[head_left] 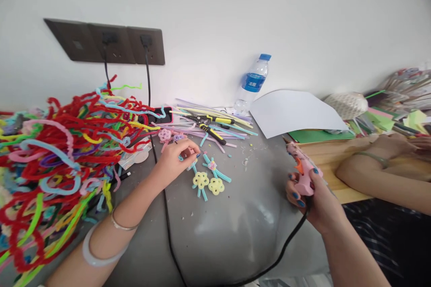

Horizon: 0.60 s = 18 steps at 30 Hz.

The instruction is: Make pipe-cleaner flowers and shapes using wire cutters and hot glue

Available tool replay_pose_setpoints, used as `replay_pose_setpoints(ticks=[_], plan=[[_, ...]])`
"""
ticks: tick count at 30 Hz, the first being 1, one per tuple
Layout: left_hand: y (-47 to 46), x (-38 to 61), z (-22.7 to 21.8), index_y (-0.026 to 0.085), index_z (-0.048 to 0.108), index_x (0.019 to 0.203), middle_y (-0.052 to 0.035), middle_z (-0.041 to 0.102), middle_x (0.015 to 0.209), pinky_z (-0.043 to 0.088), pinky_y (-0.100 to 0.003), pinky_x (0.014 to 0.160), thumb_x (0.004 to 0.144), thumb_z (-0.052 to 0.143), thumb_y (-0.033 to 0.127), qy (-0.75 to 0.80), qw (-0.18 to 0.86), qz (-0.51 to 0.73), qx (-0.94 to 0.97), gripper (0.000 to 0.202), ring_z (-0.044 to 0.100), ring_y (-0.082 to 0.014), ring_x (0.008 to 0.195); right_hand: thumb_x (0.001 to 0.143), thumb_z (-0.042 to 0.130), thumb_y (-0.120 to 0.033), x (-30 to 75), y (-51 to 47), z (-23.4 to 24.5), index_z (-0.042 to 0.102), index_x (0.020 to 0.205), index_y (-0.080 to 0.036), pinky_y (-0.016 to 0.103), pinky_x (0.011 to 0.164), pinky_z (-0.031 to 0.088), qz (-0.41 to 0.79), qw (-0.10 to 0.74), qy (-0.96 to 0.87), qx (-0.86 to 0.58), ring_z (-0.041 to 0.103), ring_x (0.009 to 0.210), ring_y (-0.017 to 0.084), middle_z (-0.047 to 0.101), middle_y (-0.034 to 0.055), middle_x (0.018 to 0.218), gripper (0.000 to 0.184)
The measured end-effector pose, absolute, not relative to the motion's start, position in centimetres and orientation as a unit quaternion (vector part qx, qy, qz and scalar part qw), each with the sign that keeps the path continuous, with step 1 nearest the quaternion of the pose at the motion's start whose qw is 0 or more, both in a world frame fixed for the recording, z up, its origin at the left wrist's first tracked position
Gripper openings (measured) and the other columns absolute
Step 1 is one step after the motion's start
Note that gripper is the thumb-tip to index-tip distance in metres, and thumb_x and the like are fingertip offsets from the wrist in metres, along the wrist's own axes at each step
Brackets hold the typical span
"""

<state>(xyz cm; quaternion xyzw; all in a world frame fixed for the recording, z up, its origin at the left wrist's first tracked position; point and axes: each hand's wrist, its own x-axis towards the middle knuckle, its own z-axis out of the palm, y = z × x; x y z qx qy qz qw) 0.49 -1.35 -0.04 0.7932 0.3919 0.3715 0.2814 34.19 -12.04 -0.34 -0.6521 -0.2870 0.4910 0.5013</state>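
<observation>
1. Left hand (pixel 175 159) hangs left of centre, thumb and forefinger nearly meeting just behind a blue stem (pixel 194 168); whether they pinch anything, I cannot tell. Right hand (pixel 319 197) is wrapped round a pink glue gun (pixel 305 179) by the tabletop's (pixel 229 233) right edge.
2. Left edge: a tangled heap of pipe cleaners (pixel 67 157).
3. Middle: two yellow flowers (pixel 201 180) lie between the hands, much nearer the left, towards the front edge from its fingertips.
4. Back edge: pliers (pixel 215 135) on loose strips, then a bottle (pixel 254 81).
5. Right edge: the glue gun's long axis slants, nozzle towards the back edge and leftward, well apart from the flowers.
</observation>
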Motion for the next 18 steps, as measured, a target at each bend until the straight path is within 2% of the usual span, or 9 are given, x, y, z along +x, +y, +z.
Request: replay_pose_setpoints(ticks=[3, 8, 10, 13, 15, 18], plan=[[-1.3, 0.6, 0.0, 0.021, 0.065, 0.085, 0.0021, 0.070, 0.079, 0.047, -0.022, 0.065, 0.085, 0.056, 0.018, 0.394, 0.283, 0.374, 0.790, 0.010, 0.062, -0.0110, 0.065, 0.085, 0.043, -0.074, 35.5, -11.8, -0.6, 0.054, 0.072, -0.024, 0.024, 0.035, 0.020, 0.519, 0.443, -0.297, -0.668, 0.028, 0.034, 0.011, 0.037, -0.0041, 0.041, 0.053], [-1.4, 0.6, 0.1, 0.021, 0.065, 0.085, 0.0013, 0.069, 0.079, 0.047, -0.022, 0.064, 0.086, 0.055, 0.019, 0.391, 0.288, 0.371, 0.792, 0.010, 0.062, -0.0114, 0.065, 0.080, 0.050, -0.077, 36.0, -11.0, -0.5, 0.057, 0.076, -0.023, 0.025, 0.035, 0.023, 0.486, 0.388, -0.335, -0.708, 0.030, 0.037, 0.012, 0.037, -0.0056, 0.044, 0.054], [-1.3, 0.6, 0.2, 0.020, 0.064, 0.085, 0.0009, 0.068, 0.080, 0.047, -0.022, 0.064, 0.087, 0.055, 0.020, 0.386, 0.291, 0.367, 0.794, 0.009, 0.061, -0.0111, 0.065, 0.080, 0.050, -0.076, 36.2, -10.7, -0.4, 0.055, 0.069, -0.023, 0.026, 0.036, 0.025, 0.450, 0.366, -0.364, -0.728, 0.033, 0.038, 0.012, 0.040, -0.0045, 0.045, 0.055], [-1.2, 0.6, 0.1, 0.020, 0.062, 0.086, 0.0009, 0.066, 0.081, 0.046, -0.021, 0.064, 0.088, 0.056, 0.020, 0.366, 0.304, 0.367, 0.800, 0.007, 0.059, -0.0105, 0.066, 0.081, 0.050, -0.072, 36.5, -10.8, -0.7, 0.043, 0.054, -0.025, 0.029, 0.039, 0.030, 0.360, 0.341, -0.422, -0.759, 0.038, 0.038, 0.013, 0.045, -0.0010, 0.042, 0.054], [-1.1, 0.6, 0.1, 0.019, 0.061, 0.088, 0.0005, 0.064, 0.082, 0.046, -0.021, 0.063, 0.089, 0.055, 0.019, 0.348, 0.314, 0.367, 0.803, 0.007, 0.057, -0.0104, 0.066, 0.081, 0.052, -0.067, 36.6, -11.1, -1.2, 0.044, 0.058, -0.025, 0.030, 0.043, 0.035, 0.293, 0.343, -0.420, -0.787, 0.044, 0.040, 0.015, 0.051, 0.0002, 0.044, 0.048], [-1.2, 0.5, -0.2, 0.019, 0.062, 0.086, -0.0015, 0.063, 0.087, 0.046, -0.022, 0.064, 0.089, 0.056, 0.019, 0.332, 0.312, 0.368, 0.811, 0.007, 0.056, -0.0117, 0.070, 0.081, 0.055, -0.063, 36.4, -11.7, -1.8, 0.051, 0.076, -0.024, 0.033, 0.048, 0.041, 0.234, 0.360, -0.395, -0.812, 0.053, 0.044, 0.019, 0.059, 0.0007, 0.050, 0.040]])
